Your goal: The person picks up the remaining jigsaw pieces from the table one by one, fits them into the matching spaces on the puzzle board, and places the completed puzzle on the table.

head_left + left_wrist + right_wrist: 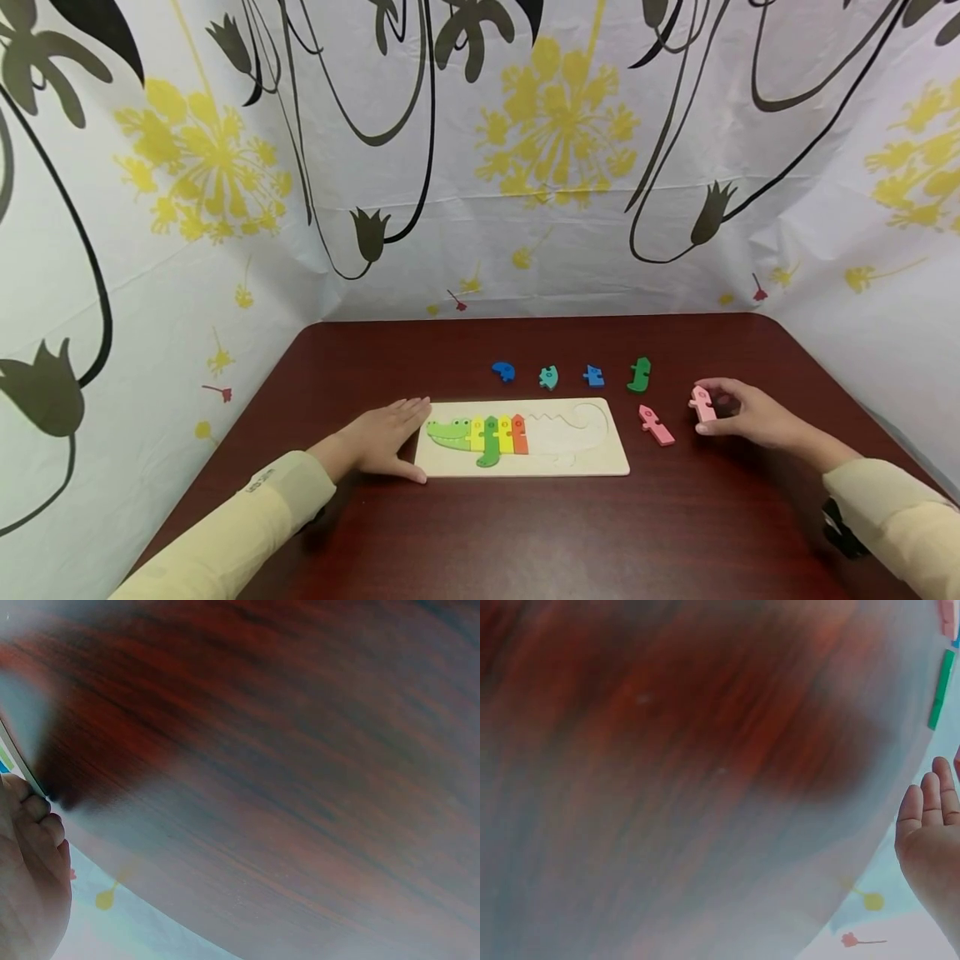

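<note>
Backdrop: white sheet (480,208) with yellow flowers and black stems, fills the upper half of the head view and wraps both sides.

Dark red-brown wood tabletop (525,533) takes the lower half of the frame.

Two pale yellow sleeves come in from the lower left (225,533) and lower right (892,508) corners.

Puzzle board (592,462), light wood, lies flat at center of the tabletop. Left part of its crocodile cutout is filled: green head piece (448,432), then yellow, green, yellow and orange strips side by side. Right part of the cutout is bare wood.

Left hand (386,437) lies flat on the tabletop, fingers straight and together, fingertips touching the board's left edge. Left wrist view shows the same contact at its left edge: fingers against the board's rim.

Right hand (742,410) sits right of center, well clear of the board. Thumb and fingers curl round a pink puzzle piece (702,403), pinching it just at the tabletop. Right wrist view is blurred; it shows only part of the hand at lower right and does not show the pinch.

Second pink piece (656,425) lies loose between the board and the right hand.

Row of loose pieces above the board, left to right: blue (504,372), teal (548,377), blue (594,376), green (640,375). All apart from each other.
</note>
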### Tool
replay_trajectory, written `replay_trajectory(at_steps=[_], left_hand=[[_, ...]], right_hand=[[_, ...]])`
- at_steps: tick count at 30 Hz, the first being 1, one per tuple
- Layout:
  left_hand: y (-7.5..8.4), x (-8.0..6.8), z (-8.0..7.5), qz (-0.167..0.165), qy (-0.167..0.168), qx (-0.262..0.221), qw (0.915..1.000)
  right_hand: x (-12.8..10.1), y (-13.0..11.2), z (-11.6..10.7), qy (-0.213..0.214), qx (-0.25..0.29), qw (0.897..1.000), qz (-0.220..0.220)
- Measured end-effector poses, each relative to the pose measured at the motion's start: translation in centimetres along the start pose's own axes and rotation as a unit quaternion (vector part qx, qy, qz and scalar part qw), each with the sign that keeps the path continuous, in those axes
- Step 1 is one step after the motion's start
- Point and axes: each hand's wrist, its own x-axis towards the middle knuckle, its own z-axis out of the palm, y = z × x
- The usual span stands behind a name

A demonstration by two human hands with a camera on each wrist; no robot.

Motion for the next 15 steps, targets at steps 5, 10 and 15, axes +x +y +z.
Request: replay_trajectory(at_steps=[5,10,15], left_hand=[[0.0,0.0,0.0,0.000,-0.003,-0.004,1.0000],[0.0,0.1,0.1,-0.002,-0.004,0.000,1.0000],[-0.1,0.1,0.1,-0.001,-0.002,-0.002,1.0000]], right_hand=[[0.4,-0.5,-0.1,0.010,0.007,1.000,0.000],[0.7,-0.9,-0.2,0.017,0.015,1.000,0.003],[1.0,-1.7,0.0,0.019,0.024,1.000,-0.001]])
